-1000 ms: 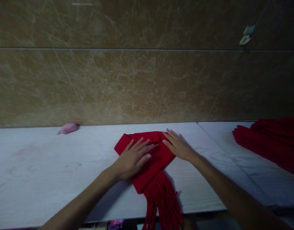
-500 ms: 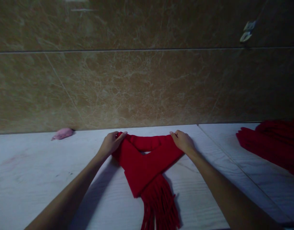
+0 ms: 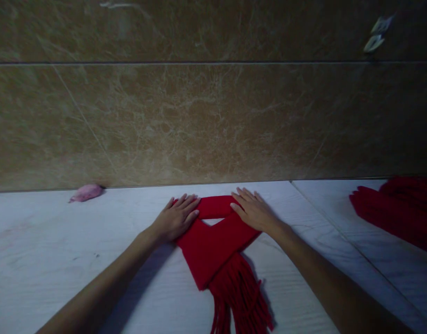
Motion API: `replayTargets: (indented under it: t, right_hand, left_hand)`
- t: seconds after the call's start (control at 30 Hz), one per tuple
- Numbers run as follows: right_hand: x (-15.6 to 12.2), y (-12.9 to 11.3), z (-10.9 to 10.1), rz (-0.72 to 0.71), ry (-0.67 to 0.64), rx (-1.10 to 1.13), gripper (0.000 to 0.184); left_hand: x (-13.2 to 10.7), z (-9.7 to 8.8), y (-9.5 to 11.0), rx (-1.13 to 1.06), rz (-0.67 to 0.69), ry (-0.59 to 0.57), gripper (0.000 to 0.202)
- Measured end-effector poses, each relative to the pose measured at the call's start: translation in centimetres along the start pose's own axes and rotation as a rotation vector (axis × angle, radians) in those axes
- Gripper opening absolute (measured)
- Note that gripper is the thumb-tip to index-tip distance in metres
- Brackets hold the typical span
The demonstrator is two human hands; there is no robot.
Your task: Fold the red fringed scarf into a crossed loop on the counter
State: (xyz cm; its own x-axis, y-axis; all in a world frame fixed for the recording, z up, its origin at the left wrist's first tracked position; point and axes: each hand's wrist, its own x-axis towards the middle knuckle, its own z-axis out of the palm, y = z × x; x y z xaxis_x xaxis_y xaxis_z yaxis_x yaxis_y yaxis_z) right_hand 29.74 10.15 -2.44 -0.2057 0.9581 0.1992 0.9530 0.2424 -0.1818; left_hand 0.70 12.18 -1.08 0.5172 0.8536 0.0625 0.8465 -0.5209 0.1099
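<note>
A red scarf [image 3: 213,248] lies on the white wood-patterned surface, folded into a loop whose two ends cross at the front. Its fringe [image 3: 239,292] trails toward me, running past the bottom of the view. My left hand [image 3: 177,217] rests flat on the loop's upper left corner, fingers stretched out. On the upper right corner, my right hand [image 3: 251,209] presses down with fingers spread. A small gap of white surface shows inside the loop, between the back band and the crossing. Both palms hide the corners beneath them.
A brown marbled tile wall [image 3: 199,120] rises directly behind the scarf. More red fringed fabric [image 3: 401,215] lies at the right. A small pink object [image 3: 87,192], its kind unclear, sits against the wall at the left. A seam [image 3: 342,234] crosses the surface at right.
Both hands have let go of the scarf's upper corners, which they were pinching, and now lie flat on them. The back band looks flatter. The view has shifted slightly.
</note>
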Motion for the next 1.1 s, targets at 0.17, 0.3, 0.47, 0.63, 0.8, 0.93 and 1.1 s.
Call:
replayTargets:
  t: [0.17,0.3,0.47,0.63,0.8,0.93,1.1]
  right_hand:
    - [-0.3,0.8,1.0,0.024,-0.053,0.009,0.059]
    - [0.1,1.0,-0.1,0.009,0.088,0.040,0.059]
    - [0.4,0.4,-0.3,-0.058,0.125,0.060,0.059]
    - [-0.2,0.0,0.9,-0.107,-0.053,0.026,0.057]
    - [0.1,0.7,0.1,-0.076,0.116,0.079,0.059]
    - [0.5,0.9,0.1,-0.102,0.216,0.053,0.057]
    - [0.9,1.8,-0.9,0.148,0.246,0.037,0.053]
  left_hand:
    - [-0.6,0.6,-1.3,-0.090,-0.057,-0.055,0.063]
    - [-0.6,-1.3,-3.8,-0.243,-0.149,0.237,0.061]
    - [-0.3,-1.1,-2.9,-0.168,-0.106,0.287,0.064]
    - [-0.2,0.6,-1.5,-0.153,0.045,-0.019,0.061]
    - [-0.3,-1.2,-4.4,-0.311,-0.179,0.391,0.066]
    - [-0.5,-1.6,-3.3,-0.125,-0.073,0.258,0.061]
    - [0.0,-1.2,-1.8,-0.079,-0.356,0.232,0.058]
